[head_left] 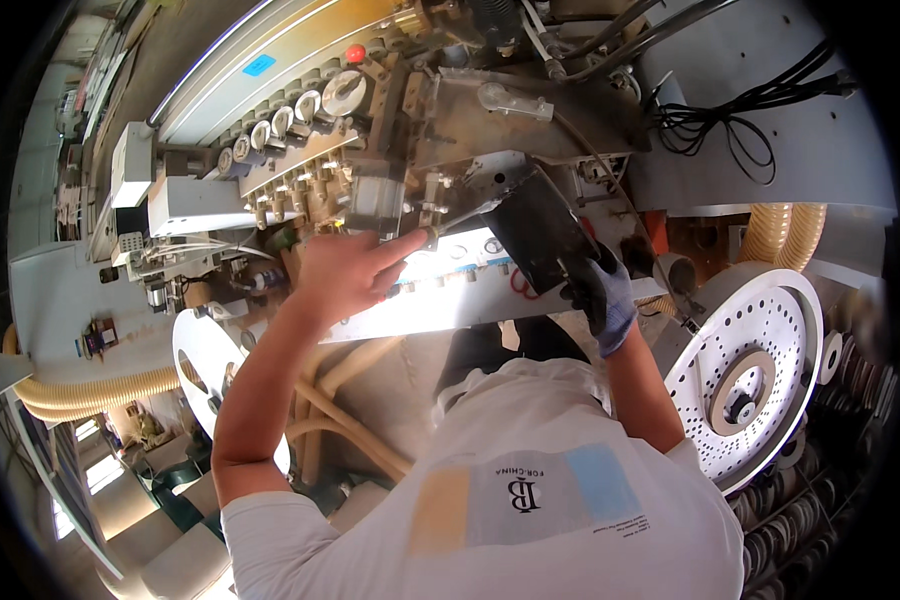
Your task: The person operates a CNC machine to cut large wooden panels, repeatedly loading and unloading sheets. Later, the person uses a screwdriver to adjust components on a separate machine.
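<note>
My bare left hand (pixel 348 274) is closed with its index finger stretched along a thin metal tool (pixel 462 217); the handle is mostly hidden in the fingers. The tool's far end meets the rim of a black box-shaped metal part (pixel 536 228), near its worn upper corner. My right hand (pixel 610 296), in a dark-palmed glove with a light blue cuff, grips that part by its lower right side. The part is tilted over the machine's white front panel (pixel 420 315). Some of the gloved fingers are hidden by the part.
Gauges (pixel 308 106) and brass fittings line the machine at upper left, beside a red knob (pixel 355 53). A large perforated white reel (pixel 745 385) stands at right. Red-handled scissors (pixel 522 284) lie behind the black part. Ribbed hoses (pixel 770 235) and coiled black cables (pixel 715 120) are farther right.
</note>
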Available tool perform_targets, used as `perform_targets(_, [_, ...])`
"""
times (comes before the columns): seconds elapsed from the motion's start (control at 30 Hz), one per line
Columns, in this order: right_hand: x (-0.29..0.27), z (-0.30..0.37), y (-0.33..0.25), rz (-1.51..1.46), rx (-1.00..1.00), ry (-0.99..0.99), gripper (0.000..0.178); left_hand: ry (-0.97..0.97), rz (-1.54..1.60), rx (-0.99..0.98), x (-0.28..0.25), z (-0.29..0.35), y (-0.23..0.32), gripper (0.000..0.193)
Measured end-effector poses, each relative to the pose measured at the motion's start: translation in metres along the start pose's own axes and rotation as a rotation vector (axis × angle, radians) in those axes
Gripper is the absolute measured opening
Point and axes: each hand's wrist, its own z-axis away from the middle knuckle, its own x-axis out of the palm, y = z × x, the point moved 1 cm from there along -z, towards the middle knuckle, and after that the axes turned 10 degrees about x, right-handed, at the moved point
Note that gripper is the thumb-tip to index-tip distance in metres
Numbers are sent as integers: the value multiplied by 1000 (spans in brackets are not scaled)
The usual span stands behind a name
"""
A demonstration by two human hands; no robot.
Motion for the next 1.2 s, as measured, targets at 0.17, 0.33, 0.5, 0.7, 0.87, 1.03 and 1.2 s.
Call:
perform_targets(0.17, [0,8,10,-29,26,-39,31,-84,-58,56,-9,21,5,60])
perform_targets(0.33, [4,12,14,-34,12,-62,30,-91,-58,57,-20,37,10,57])
perform_targets(0.5, [1,17,17,36,-132,-46,29,-63,-60,79,-36,44,13,55])
perform_targets(0.7, [-67,-10,42,-451,-239,-69,18,129,85,-161,-32,59,3,44])
perform_targets(0.87, [-78,-7,52,-106,-348,11,21,506,157,-375,26,-23,-10,38])
perform_targets(1.03, [-41,11,56,-27,-222,136,33,392,20,-563,84,-115,-49,39])
perform_targets(1.2, [-36,23,51,-78,-92,171,35,385,-116,-623,119,-161,-83,38])
